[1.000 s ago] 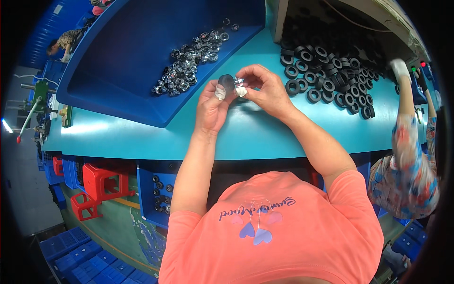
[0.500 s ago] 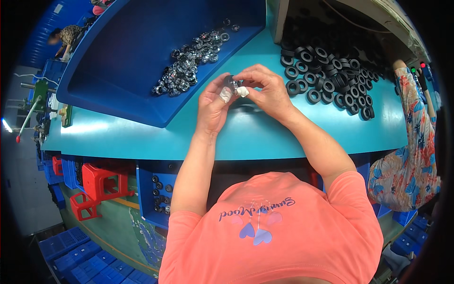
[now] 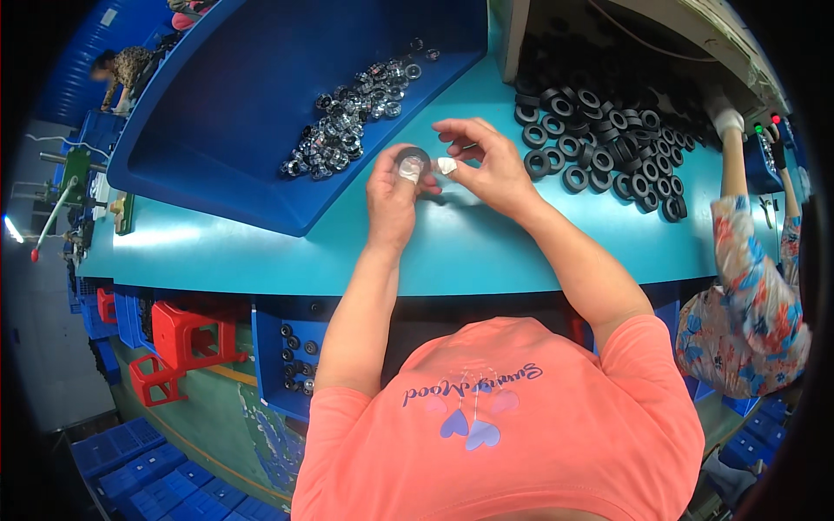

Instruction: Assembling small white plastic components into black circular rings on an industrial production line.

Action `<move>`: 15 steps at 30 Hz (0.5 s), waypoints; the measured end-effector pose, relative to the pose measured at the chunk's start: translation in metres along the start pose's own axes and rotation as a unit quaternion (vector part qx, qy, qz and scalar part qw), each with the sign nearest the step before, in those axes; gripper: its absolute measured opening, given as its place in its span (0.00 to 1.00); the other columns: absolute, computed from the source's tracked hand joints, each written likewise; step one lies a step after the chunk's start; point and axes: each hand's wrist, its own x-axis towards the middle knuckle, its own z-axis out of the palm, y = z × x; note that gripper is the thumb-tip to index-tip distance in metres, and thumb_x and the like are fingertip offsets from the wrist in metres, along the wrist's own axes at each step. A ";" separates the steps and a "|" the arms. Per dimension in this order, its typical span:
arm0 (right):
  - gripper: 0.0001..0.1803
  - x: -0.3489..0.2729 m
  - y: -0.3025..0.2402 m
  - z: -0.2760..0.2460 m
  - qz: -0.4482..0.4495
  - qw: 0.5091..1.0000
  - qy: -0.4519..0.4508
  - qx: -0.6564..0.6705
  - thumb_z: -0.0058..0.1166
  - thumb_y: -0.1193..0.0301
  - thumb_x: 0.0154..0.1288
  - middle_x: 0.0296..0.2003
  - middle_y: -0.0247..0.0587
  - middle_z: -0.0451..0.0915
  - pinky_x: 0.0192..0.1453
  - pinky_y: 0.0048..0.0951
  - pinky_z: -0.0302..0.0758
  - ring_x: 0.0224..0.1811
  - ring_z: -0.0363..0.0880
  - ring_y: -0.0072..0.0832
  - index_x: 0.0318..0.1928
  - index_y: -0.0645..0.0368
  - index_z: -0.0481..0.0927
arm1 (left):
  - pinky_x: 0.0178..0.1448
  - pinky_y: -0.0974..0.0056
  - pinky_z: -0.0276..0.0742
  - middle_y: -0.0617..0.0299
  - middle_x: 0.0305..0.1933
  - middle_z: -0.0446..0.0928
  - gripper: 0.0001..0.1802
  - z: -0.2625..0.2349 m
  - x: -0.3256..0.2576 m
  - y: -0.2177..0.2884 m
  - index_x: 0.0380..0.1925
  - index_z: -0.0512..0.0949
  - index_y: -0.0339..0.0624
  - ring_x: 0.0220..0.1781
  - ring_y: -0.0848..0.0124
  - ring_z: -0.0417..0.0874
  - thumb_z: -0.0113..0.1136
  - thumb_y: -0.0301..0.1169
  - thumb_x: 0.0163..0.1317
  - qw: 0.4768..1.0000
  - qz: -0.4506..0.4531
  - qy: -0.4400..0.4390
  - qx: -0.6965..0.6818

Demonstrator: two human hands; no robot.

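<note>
Over the teal table, my left hand is closed on a small black ring, shaped like a toy tyre. Its thumb, wrapped in white, lies across the ring's middle, so whether a clear part sits inside cannot be made out. Just to the right, my right hand is apart from the ring, fingers spread and thumb tip also wrapped in white; nothing shows in it. A heap of clear, wheel-like parts lies in the blue tray beyond my left hand. Many loose black tyres are piled right of my right hand.
The teal tabletop curves around me. At the right, a co-worker's arm reaches toward a box-like housing behind the tyres. A green lever press stands at the left. Below are red stools and a blue bin holding dark wheels.
My right hand has let go and drawn slightly right, its fingers spreading. My left hand has turned the ring to face up. The co-worker's arm now reaches farther over the table.
</note>
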 end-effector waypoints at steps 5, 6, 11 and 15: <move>0.17 -0.002 0.013 0.004 0.120 0.985 -0.080 0.093 0.66 0.70 0.62 0.45 0.43 0.85 0.49 0.29 0.82 0.41 0.86 0.29 0.50 0.64 0.85 | 0.35 0.69 0.81 0.64 0.38 0.78 0.09 0.001 -0.001 -0.001 0.51 0.74 0.41 0.32 0.78 0.78 0.55 0.31 0.75 1.000 0.007 -0.026 0.014; 0.14 -0.004 0.009 0.005 0.091 0.990 -0.051 0.094 0.68 0.71 0.61 0.42 0.42 0.85 0.48 0.28 0.82 0.40 0.86 0.29 0.46 0.63 0.88 | 0.35 0.69 0.81 0.64 0.37 0.78 0.09 0.001 -0.001 -0.001 0.50 0.74 0.41 0.31 0.78 0.77 0.55 0.31 0.75 0.999 0.014 -0.027 0.025; 0.11 -0.010 0.007 0.013 0.052 0.999 -0.005 0.003 0.67 0.73 0.60 0.42 0.44 0.85 0.46 0.27 0.82 0.40 0.86 0.29 0.44 0.61 0.89 | 0.31 0.70 0.80 0.65 0.37 0.78 0.10 0.008 -0.004 -0.001 0.51 0.75 0.41 0.30 0.79 0.76 0.55 0.31 0.75 0.991 0.053 0.012 0.118; 0.13 -0.006 0.007 0.015 0.089 0.996 0.005 0.021 0.64 0.75 0.62 0.40 0.43 0.86 0.46 0.26 0.82 0.39 0.86 0.26 0.47 0.62 0.88 | 0.32 0.68 0.81 0.63 0.37 0.78 0.15 0.007 -0.001 -0.001 0.58 0.74 0.40 0.30 0.78 0.77 0.53 0.32 0.76 0.993 0.034 0.017 0.114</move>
